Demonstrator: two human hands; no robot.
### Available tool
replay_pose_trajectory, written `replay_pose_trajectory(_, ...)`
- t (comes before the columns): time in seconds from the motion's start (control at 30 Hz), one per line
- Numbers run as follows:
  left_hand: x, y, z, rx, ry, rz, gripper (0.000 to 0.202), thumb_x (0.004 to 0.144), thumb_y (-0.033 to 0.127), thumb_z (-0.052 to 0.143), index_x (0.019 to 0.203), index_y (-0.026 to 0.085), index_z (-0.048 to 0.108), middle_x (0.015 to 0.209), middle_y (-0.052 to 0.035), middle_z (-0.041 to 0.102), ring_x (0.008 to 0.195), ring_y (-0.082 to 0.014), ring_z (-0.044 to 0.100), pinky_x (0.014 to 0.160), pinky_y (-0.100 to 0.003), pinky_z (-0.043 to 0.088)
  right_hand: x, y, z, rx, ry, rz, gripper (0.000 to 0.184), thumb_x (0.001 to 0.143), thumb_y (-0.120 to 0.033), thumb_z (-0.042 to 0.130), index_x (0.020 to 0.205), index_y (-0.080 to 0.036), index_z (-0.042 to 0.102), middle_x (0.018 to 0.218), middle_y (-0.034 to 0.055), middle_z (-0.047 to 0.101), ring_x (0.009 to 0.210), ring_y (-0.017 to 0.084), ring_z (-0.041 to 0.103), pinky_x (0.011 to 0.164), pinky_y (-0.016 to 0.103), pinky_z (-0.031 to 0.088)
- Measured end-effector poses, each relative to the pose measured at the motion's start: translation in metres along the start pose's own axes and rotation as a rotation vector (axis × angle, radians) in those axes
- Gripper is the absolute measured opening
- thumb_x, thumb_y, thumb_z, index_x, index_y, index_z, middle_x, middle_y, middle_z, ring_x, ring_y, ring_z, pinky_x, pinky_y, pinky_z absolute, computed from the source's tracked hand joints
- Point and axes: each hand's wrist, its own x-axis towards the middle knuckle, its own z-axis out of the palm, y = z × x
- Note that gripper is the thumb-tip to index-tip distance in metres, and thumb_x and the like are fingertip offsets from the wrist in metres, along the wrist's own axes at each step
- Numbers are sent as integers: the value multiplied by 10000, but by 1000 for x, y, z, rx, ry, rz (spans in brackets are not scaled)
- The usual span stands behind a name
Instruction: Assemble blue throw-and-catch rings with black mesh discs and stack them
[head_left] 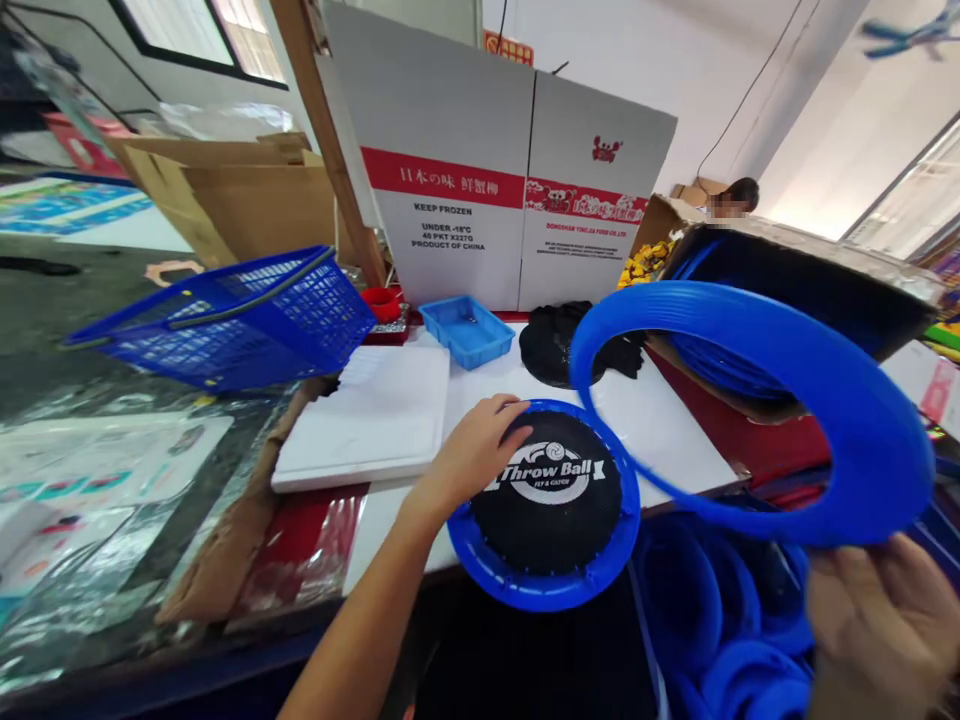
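Note:
My left hand rests with curled fingers on the left rim of a blue disc with black mesh printed "Throw Ball", lying at the table's front edge. My right hand at the lower right holds a large blue plastic ring up in the air, tilted, above and to the right of the disc. A pile of black mesh cloths lies behind the disc on the white board.
A blue basket stands tilted at the left, and a small blue tray sits before a white carton. A cardboard box of blue rings is at the right; more blue rings lie below. Another person's head shows behind it.

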Motion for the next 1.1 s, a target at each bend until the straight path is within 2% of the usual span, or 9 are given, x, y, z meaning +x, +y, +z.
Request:
replay_pose_trajectory(0.1, -68, 38, 1, -487, 240, -88, 174, 1038, 354, 677, 1096, 223, 774, 1029, -63, 758, 933, -212, 699, 855, -343, 568, -45, 28, 22, 469, 84, 653, 317, 810, -340, 907, 1110, -401, 823, 1142, -45, 821, 1060, 266, 794, 795, 433, 716)
replay_pose_trajectory(0.2, -143, 75, 39, -1006, 1098, -374, 406, 1039, 364, 645, 695, 191, 516, 569, 69, 374, 475, -83, 344, 496, -225, 353, -82, 58, 56, 692, -53, 1154, 417, 742, -354, 983, 1110, -286, 800, 1035, -7, 842, 900, 190, 818, 645, 244, 677)
replay_pose_trajectory(0.23, -164, 84, 57, -1148, 1232, -462, 481, 1037, 390, 628, 659, 192, 405, 576, 78, 282, 465, -77, 270, 483, -226, 333, -91, 64, 67, 717, -87, 1245, 462, 722, -360, 1000, 1120, -257, 789, 1016, 2, 842, 859, 178, 816, 636, 223, 669)
replay_pose_trajectory(0.33, -208, 104, 109, -1334, 1103, -749, 549, 1031, 478, 649, 658, 180, 379, 615, 67, 290, 480, -65, 280, 464, -211, 293, -109, 69, 92, 736, -135, 1332, 527, 686, -347, 1029, 1123, -225, 760, 916, -36, 813, 698, 113, 757, 607, 174, 637)
replay_pose_trajectory(0.53, -220, 132, 155, -1469, 473, -665, 514, 1020, 555, 686, 1410, 226, 621, 1163, -100, 719, 979, -220, 702, 864, -365, 580, -104, 65, 89, 495, -296, 1166, 463, 783, -463, 957, 1104, -206, 745, 912, -11, 733, 683, 108, 662, 573, 192, 584)
replay_pose_trajectory(0.7, -193, 134, 148, -1584, 427, -484, 572, 1062, 623, 583, 1497, 252, 611, 1506, -149, 648, 1373, -324, 633, 1159, -502, 512, -87, 56, 71, -299, -544, 364, 474, 1024, -488, 678, 1388, -186, 706, 1317, 183, 675, 1086, 322, 696, 999, 570, 616)
replay_pose_trajectory(0.83, -153, 139, 130, -1673, 402, -429, 444, 1023, 554, 704, 1367, 273, 695, 1319, -85, 745, 1241, -278, 719, 1136, -504, 558, -57, 28, 71, -290, -875, -227, 451, 1096, -291, 560, 1543, -259, 606, 1515, 172, 622, 1403, 356, 586, 1245, 652, 420)
replay_pose_trajectory(0.93, -124, 153, 110, -1702, 422, -395, 428, 984, 506, 778, 1337, 282, 685, 1314, -66, 738, 1188, -263, 741, 1061, -500, 617, -26, 12, 74, -89, -1108, -319, 500, 1092, -293, 594, 1590, -283, 550, 1459, 140, 674, 1332, 311, 647, 1187, 560, 513)
replay_pose_trajectory(1.1, -103, 177, 87, -1714, 452, -316, 379, 934, 428, 853, 1238, 246, 719, 1238, -61, 769, 1178, -247, 745, 1081, -461, 612, 19, -9, 79, 50, -1127, -329, 446, 1085, -296, 620, 1531, -286, 628, 1380, 121, 695, 1239, 276, 693, 1070, 420, 583)
